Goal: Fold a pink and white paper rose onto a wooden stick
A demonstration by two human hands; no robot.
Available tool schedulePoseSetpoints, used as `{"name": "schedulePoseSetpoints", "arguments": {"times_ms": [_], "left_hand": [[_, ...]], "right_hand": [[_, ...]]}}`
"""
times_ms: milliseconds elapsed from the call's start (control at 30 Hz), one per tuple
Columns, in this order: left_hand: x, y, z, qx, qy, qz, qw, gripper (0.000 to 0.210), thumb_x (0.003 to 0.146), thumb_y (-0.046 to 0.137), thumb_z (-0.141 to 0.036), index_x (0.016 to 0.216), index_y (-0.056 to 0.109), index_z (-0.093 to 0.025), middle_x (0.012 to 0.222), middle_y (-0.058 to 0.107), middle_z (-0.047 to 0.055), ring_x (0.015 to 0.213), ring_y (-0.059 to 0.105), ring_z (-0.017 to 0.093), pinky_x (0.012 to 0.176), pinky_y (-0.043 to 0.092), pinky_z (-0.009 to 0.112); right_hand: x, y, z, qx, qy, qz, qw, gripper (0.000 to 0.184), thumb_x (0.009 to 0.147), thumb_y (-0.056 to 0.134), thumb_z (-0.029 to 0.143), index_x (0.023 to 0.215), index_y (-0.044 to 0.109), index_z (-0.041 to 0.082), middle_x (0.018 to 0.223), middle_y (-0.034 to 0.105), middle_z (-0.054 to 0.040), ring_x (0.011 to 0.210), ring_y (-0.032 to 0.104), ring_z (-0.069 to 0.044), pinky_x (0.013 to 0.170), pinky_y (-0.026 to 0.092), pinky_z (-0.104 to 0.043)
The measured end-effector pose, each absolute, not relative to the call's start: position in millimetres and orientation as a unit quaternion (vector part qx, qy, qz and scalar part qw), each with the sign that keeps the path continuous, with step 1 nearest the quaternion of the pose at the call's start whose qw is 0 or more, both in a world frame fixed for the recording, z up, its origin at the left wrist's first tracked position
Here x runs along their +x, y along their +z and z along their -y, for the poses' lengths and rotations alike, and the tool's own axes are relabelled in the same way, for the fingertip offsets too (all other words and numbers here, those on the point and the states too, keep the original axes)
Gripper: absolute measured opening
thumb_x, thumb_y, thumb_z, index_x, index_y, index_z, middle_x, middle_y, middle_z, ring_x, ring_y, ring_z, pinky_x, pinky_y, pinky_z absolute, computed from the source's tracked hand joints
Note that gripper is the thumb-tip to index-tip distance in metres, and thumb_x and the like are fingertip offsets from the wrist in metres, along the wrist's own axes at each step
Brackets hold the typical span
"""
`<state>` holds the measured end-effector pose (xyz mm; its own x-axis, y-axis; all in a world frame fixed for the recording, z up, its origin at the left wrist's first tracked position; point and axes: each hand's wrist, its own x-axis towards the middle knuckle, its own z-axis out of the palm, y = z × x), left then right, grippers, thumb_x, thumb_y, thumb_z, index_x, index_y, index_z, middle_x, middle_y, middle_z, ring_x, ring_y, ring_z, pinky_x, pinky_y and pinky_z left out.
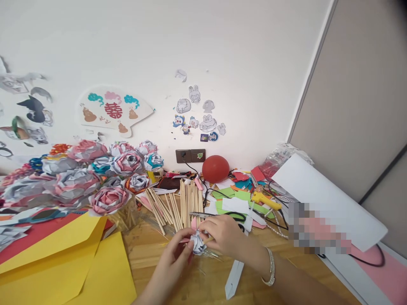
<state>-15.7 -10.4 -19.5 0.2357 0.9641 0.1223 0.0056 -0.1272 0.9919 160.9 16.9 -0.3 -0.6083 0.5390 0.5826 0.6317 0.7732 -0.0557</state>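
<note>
My left hand (178,254) and my right hand (225,235) meet low in the middle of the head view. Between them is a small white paper flower (199,245) with folded petals and a bit of pink paper beside it. My left hand's fingers are closed on its left side. A short piece of wooden stick (208,240) shows at the flower's right, pinched in my right hand's fingers. The fingertips partly hide where stick and flower meet. Scissors (235,216) with black handles lie just behind my right hand.
Wooden sticks (190,203) lie in a row behind my hands. Finished paper flowers (76,186) crowd the left, above yellow paper (111,271). At the right are a yellow glue gun (265,199), green paper scraps and a white sheet (330,199). A red balloon (215,168) rests by the wall.
</note>
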Motion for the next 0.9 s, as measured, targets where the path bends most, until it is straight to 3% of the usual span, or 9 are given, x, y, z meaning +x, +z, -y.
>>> {"name": "schedulePoseSetpoints", "arguments": {"times_ms": [233,333,667,900], "left_hand": [[-18.4,-28.5,8.2,0.619,0.457,-0.402,0.496,0.023,0.078,0.055,-0.04,0.088,0.062,-0.021,0.079,0.063,0.002,0.067,0.054,0.016,0.059,0.042,0.023],[-18.8,-30.1,8.3,0.61,0.461,-0.396,0.509,0.022,0.078,0.055,-0.04,0.087,0.062,-0.021,0.079,0.063,0.002,0.066,0.054,0.015,0.057,0.041,0.022],[-15.9,-17.3,10.1,0.585,0.485,-0.404,0.509,0.033,0.067,0.063,-0.05,0.081,0.064,-0.02,0.072,0.06,0.001,0.057,0.05,0.014,0.05,0.041,0.023],[-14.0,-9.8,10.6,0.565,0.488,-0.404,0.529,0.035,0.062,0.067,-0.051,0.079,0.065,-0.02,0.061,0.059,-0.001,0.053,0.05,0.013,0.049,0.041,0.023]], "right_hand": [[165.1,-2.2,-20.4,-0.278,-0.067,0.923,0.256,0.016,0.091,0.04,0.025,0.086,0.054,0.018,0.081,0.063,-0.0021,0.069,0.058,-0.013,0.059,0.039,-0.023],[166.7,0.3,-19.6,-0.297,-0.046,0.913,0.277,0.015,0.09,0.043,0.028,0.087,0.054,0.018,0.078,0.063,-0.0014,0.068,0.058,-0.013,0.06,0.04,-0.023],[162.7,-4.9,-22.0,-0.291,-0.024,0.905,0.31,0.02,0.093,0.037,0.026,0.088,0.053,0.017,0.083,0.065,-0.0049,0.074,0.06,-0.014,0.065,0.044,-0.024],[168.1,3.6,-21.8,-0.279,-0.015,0.914,0.295,0.017,0.089,0.046,0.032,0.086,0.056,0.019,0.081,0.066,-0.0015,0.07,0.059,-0.013,0.063,0.041,-0.022]]}}
